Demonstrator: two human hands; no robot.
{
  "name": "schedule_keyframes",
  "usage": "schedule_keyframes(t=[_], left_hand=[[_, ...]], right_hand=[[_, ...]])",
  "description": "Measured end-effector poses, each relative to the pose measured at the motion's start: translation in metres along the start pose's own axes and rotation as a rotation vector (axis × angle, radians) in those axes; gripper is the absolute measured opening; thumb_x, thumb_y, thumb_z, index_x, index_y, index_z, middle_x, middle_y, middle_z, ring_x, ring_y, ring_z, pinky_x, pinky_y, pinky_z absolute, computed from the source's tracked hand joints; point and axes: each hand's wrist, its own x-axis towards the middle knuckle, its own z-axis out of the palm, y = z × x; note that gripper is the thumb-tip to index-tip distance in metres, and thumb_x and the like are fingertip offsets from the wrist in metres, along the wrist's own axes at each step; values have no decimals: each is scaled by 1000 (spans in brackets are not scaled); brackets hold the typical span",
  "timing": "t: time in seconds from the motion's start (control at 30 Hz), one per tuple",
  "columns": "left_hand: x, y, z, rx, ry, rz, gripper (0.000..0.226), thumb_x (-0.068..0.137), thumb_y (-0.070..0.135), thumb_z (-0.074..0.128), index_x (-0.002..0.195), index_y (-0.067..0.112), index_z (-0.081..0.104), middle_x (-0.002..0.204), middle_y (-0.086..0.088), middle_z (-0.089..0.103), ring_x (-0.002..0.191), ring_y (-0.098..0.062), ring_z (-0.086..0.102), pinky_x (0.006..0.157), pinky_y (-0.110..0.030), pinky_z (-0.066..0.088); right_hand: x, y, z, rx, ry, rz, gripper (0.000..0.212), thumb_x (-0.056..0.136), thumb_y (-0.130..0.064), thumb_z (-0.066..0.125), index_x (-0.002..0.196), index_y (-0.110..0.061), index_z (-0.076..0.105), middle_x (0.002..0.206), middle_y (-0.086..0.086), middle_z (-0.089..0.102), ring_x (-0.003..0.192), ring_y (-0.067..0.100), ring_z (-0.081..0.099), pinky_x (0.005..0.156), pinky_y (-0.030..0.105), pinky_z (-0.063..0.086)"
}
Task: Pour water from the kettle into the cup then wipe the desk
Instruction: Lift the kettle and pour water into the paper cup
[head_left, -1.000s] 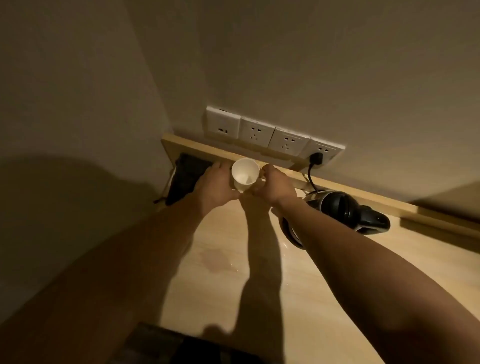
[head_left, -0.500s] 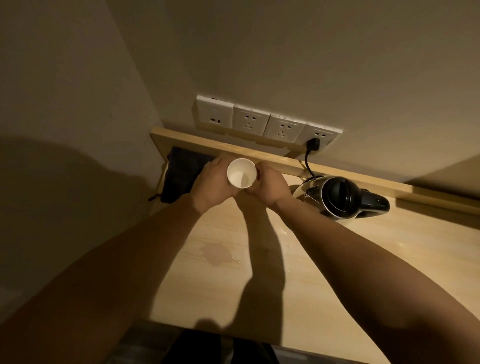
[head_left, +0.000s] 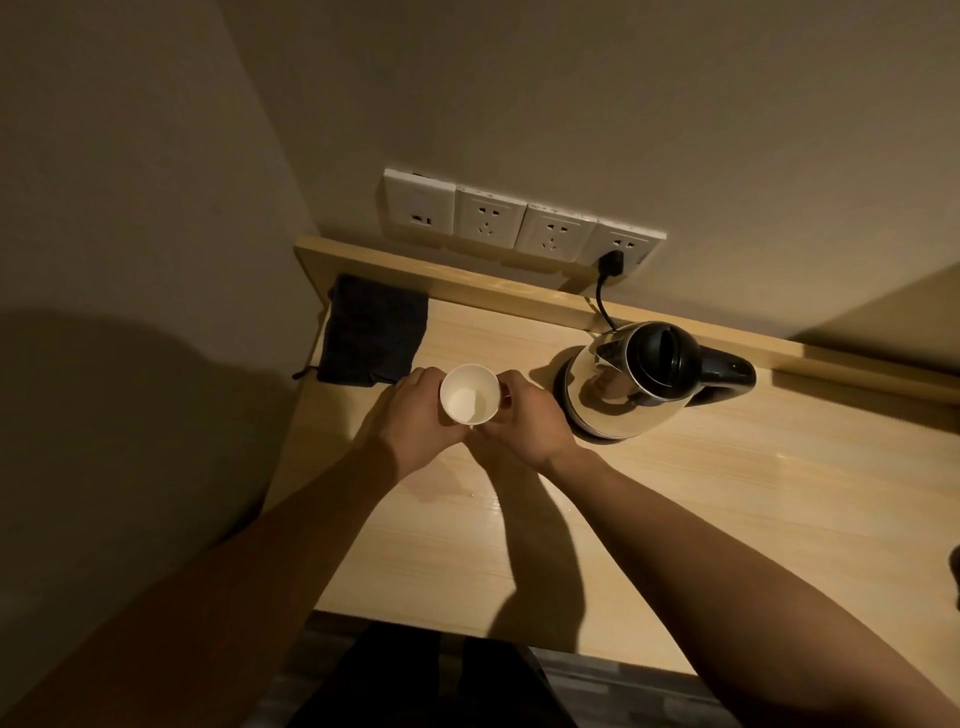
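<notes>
A small white paper cup (head_left: 468, 400) is held upright between both hands above the light wooden desk (head_left: 727, 499). My left hand (head_left: 415, 415) wraps its left side and my right hand (head_left: 524, 418) grips its right side. The cup looks empty inside. A steel kettle (head_left: 623, 384) with a black lid and handle stands on its base just right of my right hand, lid closed. A dark folded cloth (head_left: 371, 330) lies at the desk's back left corner, behind the cup.
A row of white wall sockets (head_left: 519, 221) sits above the desk's raised back ledge (head_left: 467, 283); the kettle's black cord (head_left: 605, 296) plugs into the rightmost one. A wall borders the desk on the left. A faint wet patch (head_left: 441, 491) shows on the desk under my wrists.
Both hands have drawn the cup back from the rear ledge toward me, beside the kettle. The camera has tilted down, so the cloth and kettle now show fully.
</notes>
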Motion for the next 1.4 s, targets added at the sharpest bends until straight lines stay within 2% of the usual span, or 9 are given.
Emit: schedule_keyframes(t=[0.47, 0.67, 0.77, 0.87, 0.93, 1.03, 1.13, 1.23, 1.4], left_hand=[[-19, -13, -14, -115, 52, -16, 76, 74, 48, 92, 136, 30, 51, 133, 3, 56, 117, -20, 60, 98, -45, 58], [-47, 46, -13, -372, 107, 20, 63, 81, 42, 88, 133, 32, 55, 119, 17, 51, 101, -2, 57, 76, -12, 43], [-51, 84, 6, -497, 70, 14, 59, 86, 42, 83, 136, 30, 54, 122, 15, 55, 107, 0, 56, 78, -12, 43], [-46, 114, 31, -586, 28, -55, 65, 91, 44, 78, 146, 26, 49, 134, 12, 55, 117, -7, 56, 86, -21, 45], [-44, 137, 55, -636, 27, -102, 68, 93, 47, 74, 151, 26, 45, 133, 17, 51, 120, -6, 52, 89, -22, 43], [-43, 171, 83, -743, 67, -117, 52, 95, 48, 71, 142, 33, 52, 120, 29, 56, 112, 5, 55, 89, -16, 42], [-43, 195, 107, -819, 182, -86, 34, 95, 37, 73, 127, 30, 61, 119, 11, 70, 116, -7, 64, 99, -34, 56], [-43, 208, 114, -813, 314, -47, 30, 93, 26, 78, 118, 22, 62, 108, -1, 72, 104, -18, 68, 94, -45, 59], [-43, 214, 116, -787, 360, 11, 32, 90, 15, 80, 114, 12, 59, 100, -8, 70, 94, -23, 66, 82, -34, 55]], right_hand=[[-36, 9, -27, -5, 31, -6, 70, 86, -33, 84, 144, -13, 50, 136, 6, 65, 119, 21, 64, 95, 37, 56], [-87, 12, -109, 46, 170, -172, 59, 87, -45, 79, 138, -27, 55, 130, -15, 62, 115, 3, 60, 95, 23, 52], [-90, 31, -158, -10, 282, -166, 65, 84, -53, 75, 140, -26, 55, 133, -11, 63, 117, 5, 59, 94, 26, 52], [-79, 62, -194, -116, 334, -161, 67, 85, -48, 79, 141, -19, 55, 134, 3, 66, 118, 16, 61, 95, 35, 53], [-68, 87, -213, -216, 290, -182, 71, 85, -52, 77, 143, -19, 55, 136, 6, 65, 122, 23, 60, 98, 41, 52], [-49, 117, -229, -179, 121, -218, 74, 86, -55, 77, 146, -19, 53, 135, 5, 63, 120, 21, 60, 96, 35, 49], [-33, 133, -232, -140, -17, -314, 68, 87, -54, 77, 144, -24, 54, 128, -1, 63, 116, 18, 59, 93, 30, 47], [-21, 138, -234, -38, -92, -354, 66, 86, -48, 81, 143, -28, 54, 125, -13, 63, 112, 9, 60, 93, 29, 50], [-16, 146, -230, 162, -110, -337, 68, 78, -45, 85, 139, -31, 60, 117, -30, 67, 109, -12, 63, 87, 7, 47]])
